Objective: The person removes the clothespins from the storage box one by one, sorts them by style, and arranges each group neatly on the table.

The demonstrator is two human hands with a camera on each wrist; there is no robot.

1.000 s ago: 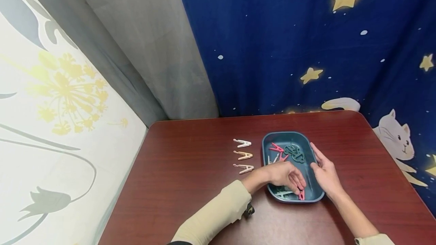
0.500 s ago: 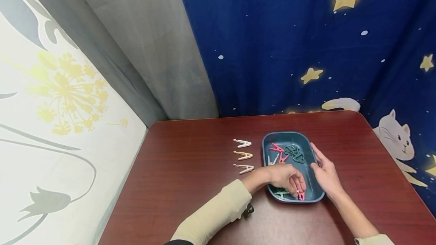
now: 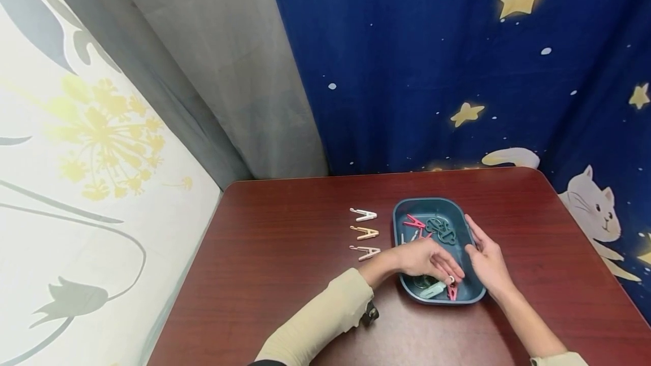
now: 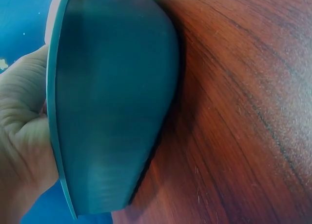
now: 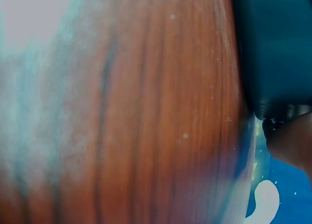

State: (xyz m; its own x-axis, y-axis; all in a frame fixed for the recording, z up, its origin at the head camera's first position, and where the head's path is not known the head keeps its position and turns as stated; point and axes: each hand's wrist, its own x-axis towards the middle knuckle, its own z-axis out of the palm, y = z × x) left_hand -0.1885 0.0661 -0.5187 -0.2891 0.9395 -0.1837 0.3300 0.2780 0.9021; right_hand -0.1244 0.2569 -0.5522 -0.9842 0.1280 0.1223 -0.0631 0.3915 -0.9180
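Teal, the tray [image 3: 429, 203] stood under the left hand [image 3: 426, 258], whose thumb and fingers pinched a mint-green clip [image 3: 433, 290] inside it. A pink clip [image 3: 452, 292] lay just beside those fingertips, tangled dark green pieces [image 3: 441, 231] beyond the hand. The right hand [image 3: 489, 261] gripped the tray's rim. A white clip [image 3: 364, 215], a yellow clip [image 3: 365, 233] and a pale pink clip [image 3: 366, 252] lay left of the left hand.

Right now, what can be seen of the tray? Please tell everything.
The teal tray is a rounded rectangle, seemingly plastic, with raised walls and a thin rim. It stands open side up on the table, right of three clips. Inside lie more clips and a green linked piece. The right hand holds its right edge; the left hand reaches in over its left side.
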